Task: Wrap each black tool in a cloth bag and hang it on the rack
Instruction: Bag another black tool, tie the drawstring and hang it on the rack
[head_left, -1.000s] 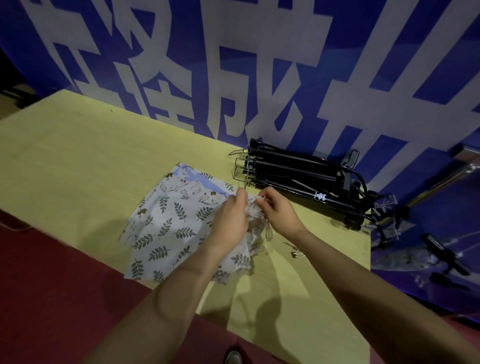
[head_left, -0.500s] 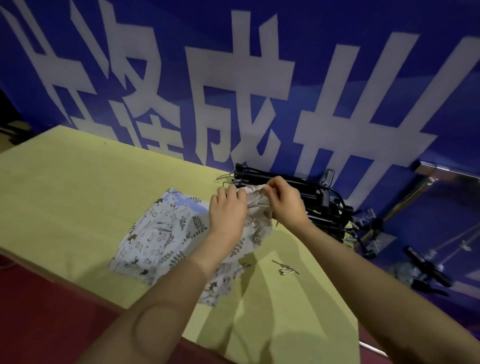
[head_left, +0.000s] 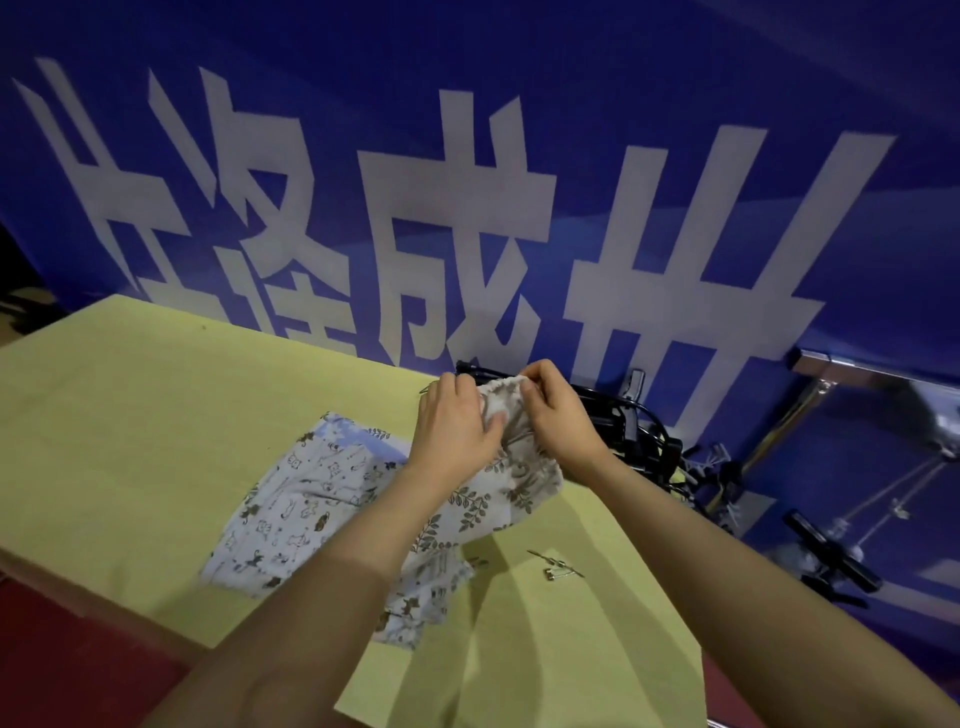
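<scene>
Your left hand (head_left: 457, 431) and right hand (head_left: 558, 415) now raised higher, fingers pinched on the leaf-print cloth bag (head_left: 511, 467) mouth, lifted nearer the black tools (head_left: 631, 431).

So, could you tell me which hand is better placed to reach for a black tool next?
The right hand, probably. It pinches the leaf-print cloth bag's mouth directly in front of the pile of black tools, nearly touching it. The left hand grips the same opening farther from the pile, so it can hold the bag.
</scene>
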